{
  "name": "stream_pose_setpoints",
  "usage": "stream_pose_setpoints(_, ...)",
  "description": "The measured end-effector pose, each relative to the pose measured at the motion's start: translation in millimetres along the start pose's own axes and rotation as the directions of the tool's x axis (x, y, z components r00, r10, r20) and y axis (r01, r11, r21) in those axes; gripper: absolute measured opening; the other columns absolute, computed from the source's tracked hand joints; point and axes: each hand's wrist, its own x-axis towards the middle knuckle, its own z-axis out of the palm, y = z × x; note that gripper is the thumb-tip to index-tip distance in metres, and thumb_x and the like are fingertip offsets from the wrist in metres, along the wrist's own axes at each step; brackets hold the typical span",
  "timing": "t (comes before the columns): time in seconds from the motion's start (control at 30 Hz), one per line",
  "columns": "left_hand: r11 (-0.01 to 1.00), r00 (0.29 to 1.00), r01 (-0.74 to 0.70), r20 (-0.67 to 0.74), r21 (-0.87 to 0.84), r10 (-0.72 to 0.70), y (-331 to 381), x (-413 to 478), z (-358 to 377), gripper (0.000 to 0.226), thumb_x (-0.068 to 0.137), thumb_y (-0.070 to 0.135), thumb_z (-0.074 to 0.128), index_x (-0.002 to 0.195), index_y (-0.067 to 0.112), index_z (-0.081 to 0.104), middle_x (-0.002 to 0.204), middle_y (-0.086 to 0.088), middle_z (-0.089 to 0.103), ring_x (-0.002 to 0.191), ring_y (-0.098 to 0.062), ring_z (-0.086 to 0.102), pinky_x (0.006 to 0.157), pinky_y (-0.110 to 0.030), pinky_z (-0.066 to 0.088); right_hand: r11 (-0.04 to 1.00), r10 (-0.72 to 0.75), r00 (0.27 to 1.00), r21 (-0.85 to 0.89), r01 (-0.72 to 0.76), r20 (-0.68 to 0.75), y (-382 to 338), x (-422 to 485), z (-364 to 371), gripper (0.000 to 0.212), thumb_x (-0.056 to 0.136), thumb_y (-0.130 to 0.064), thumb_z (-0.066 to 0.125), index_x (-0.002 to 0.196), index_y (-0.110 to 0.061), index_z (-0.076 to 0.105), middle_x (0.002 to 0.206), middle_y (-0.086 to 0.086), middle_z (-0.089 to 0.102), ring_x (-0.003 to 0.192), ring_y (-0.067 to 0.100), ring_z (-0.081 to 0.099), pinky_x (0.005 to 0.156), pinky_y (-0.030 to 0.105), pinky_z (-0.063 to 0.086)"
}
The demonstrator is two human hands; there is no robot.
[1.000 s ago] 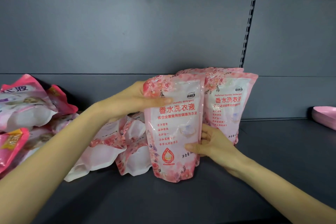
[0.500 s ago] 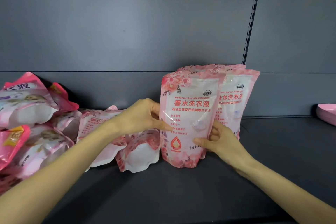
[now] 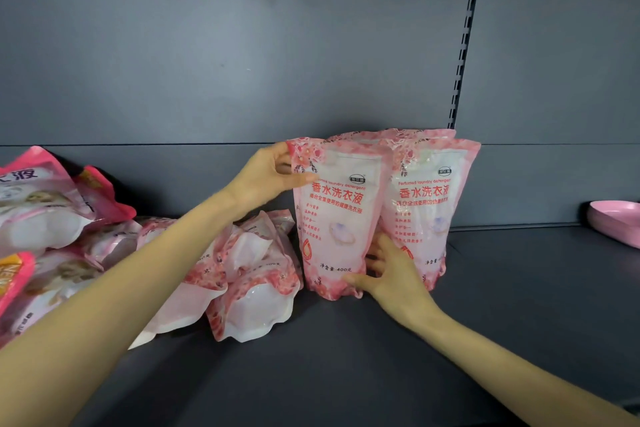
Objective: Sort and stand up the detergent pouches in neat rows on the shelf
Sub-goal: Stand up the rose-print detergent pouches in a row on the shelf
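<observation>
A pink floral detergent pouch (image 3: 337, 218) stands upright on the dark shelf (image 3: 346, 357), touching a second standing pouch (image 3: 427, 204) on its right. Another pouch top shows behind these two. My left hand (image 3: 268, 175) pinches the front pouch's top left corner. My right hand (image 3: 391, 272) grips its lower right edge, fingers wedged between the two pouches. To the left, several floral pouches (image 3: 249, 284) lie flat in a heap.
Brighter pink pouches of another kind (image 3: 41, 218) are piled at the far left. A pink tray (image 3: 616, 222) sits at the right edge of the shelf. A slotted upright (image 3: 462, 55) runs up the grey back wall.
The held pouch has moved back and to the right, from the shelf's front to beside the standing pouch. My left hand shifted from its side up to its top corner.
</observation>
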Motion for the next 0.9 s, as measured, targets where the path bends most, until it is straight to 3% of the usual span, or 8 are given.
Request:
stream_pose_setpoints(0.17, 0.993, 0.996, -0.007, -0.086, 0.12, 0.017, 0.0, 17.5, -10.8, 0.016, 0.078, 0.009, 0.071, 0.076, 0.021, 0.059, 0.075, 0.0, 0.065, 0.069, -0.011, 0.058, 0.073, -0.026, 0.05, 0.995, -0.034, 0.999, -0.098, 0.031, -0.025, 0.1, 8.0, 2.7, 0.044, 0.078, -0.009, 0.073, 0.112, -0.023, 0.047, 0.104, -0.019, 0.058, 0.1, 0.005, 0.059, 0.079, 0.014, 0.049)
stream_pose_setpoints(0.3, 0.99, 0.998, 0.0, -0.068, 0.141, 0.01, -0.9, 31.2, -14.8, 0.022, 0.077, 0.005, 0.072, 0.065, 0.018, 0.058, 0.054, 0.017, 0.063, 0.054, 0.004, 0.056, 0.059, -0.012, 0.047, 0.965, -0.113, 0.993, -0.242, 0.104, -0.022, -10.4, 6.6, -9.0, 0.029, 0.085, -0.018, 0.067, 0.106, -0.025, 0.048, 0.093, -0.02, 0.058, 0.083, -0.004, 0.06, 0.071, 0.007, 0.049)
stream_pose_setpoints(0.37, 0.992, 0.998, 0.014, -0.07, 0.126, -0.005, -2.7, 36.3, -12.8, 0.021, 0.076, 0.005, 0.072, 0.064, 0.017, 0.059, 0.052, 0.018, 0.063, 0.051, 0.004, 0.055, 0.056, -0.011, 0.047, 0.948, -0.128, 0.991, -0.298, 0.113, -0.03, -16.4, 6.9, -17.3, 0.022, 0.086, -0.024, 0.065, 0.103, -0.025, 0.051, 0.09, -0.011, 0.063, 0.08, 0.002, 0.064, 0.069, 0.013, 0.051)
stream_pose_setpoints(0.43, 0.993, 0.995, 0.02, -0.1, 0.112, -0.009, -7.4, 41.2, -9.9, 0.021, 0.075, 0.005, 0.073, 0.063, 0.017, 0.061, 0.053, 0.017, 0.064, 0.057, -0.002, 0.058, 0.063, -0.018, 0.052, 0.931, -0.131, 0.991, -0.348, 0.11, -0.038, -20.9, 7.9, -22.1, 0.022, 0.086, -0.029, 0.065, 0.103, -0.023, 0.053, 0.09, -0.004, 0.066, 0.08, 0.008, 0.066, 0.071, 0.021, 0.054)
stream_pose_setpoints(0.53, 0.993, 0.987, 0.02, -0.159, 0.114, -0.002, -13.7, 46.6, -5.3, 0.023, 0.073, 0.008, 0.076, 0.06, 0.021, 0.062, 0.054, 0.018, 0.064, 0.065, -0.01, 0.06, 0.072, -0.029, 0.053, 0.905, -0.144, 0.989, -0.409, 0.116, -0.039, -25.3, 8.5, -21.5, 0.022, 0.086, -0.031, 0.064, 0.103, -0.022, 0.054, 0.089, -0.004, 0.066, 0.081, 0.009, 0.066, 0.072, 0.024, 0.054)
stream_pose_setpoints(0.67, 0.991, 0.975, 0.018, -0.223, 0.132, 0.012, -22.4, 48.6, -3.4, 0.024, 0.072, 0.015, 0.078, 0.058, 0.028, 0.063, 0.061, 0.016, 0.066, 0.072, -0.013, 0.062, 0.081, -0.036, 0.053, 0.904, -0.121, 0.991, -0.419, 0.086, -0.057, -24.1, 19.3, -15.9, 0.014, 0.088, -0.032, 0.062, 0.094, -0.021, 0.055, 0.083, -0.002, 0.066, 0.073, 0.01, 0.064, 0.059, 0.022, 0.051)
stream_pose_setpoints(0.8, 0.996, 0.991, 0.007, -0.137, 0.09, 0.006, -19.8, 47.0, -13.2, 0.018, 0.076, 0.008, 0.073, 0.066, 0.02, 0.064, 0.06, 0.015, 0.066, 0.066, -0.006, 0.061, 0.073, -0.025, 0.053, 0.887, -0.14, 0.989, -0.449, 0.105, -0.044, -22.1, 30.3, -10.9, 0.016, 0.091, -0.023, 0.058, 0.086, -0.009, 0.064, 0.074, 0.0, 0.068, 0.073, 0.014, 0.067, 0.069, 0.033, 0.057)
stream_pose_setpoints(0.9, 0.999, 0.998, 0.022, -0.057, 0.045, -0.019, -14.7, 43.0, -23.7, 0.01, 0.08, 0.007, 0.068, 0.075, 0.016, 0.066, 0.062, 0.016, 0.068, 0.063, 0.002, 0.061, 0.067, -0.016, 0.051, 0.848, -0.183, 0.983, -0.511, 0.142, -0.03, -22.4, 35.4, -12.0, 0.021, 0.092, -0.012, 0.051, 0.079, 0.0, 0.061, 0.07, 0.005, 0.066, 0.07, 0.023, 0.068, 0.068, 0.043, 0.055)
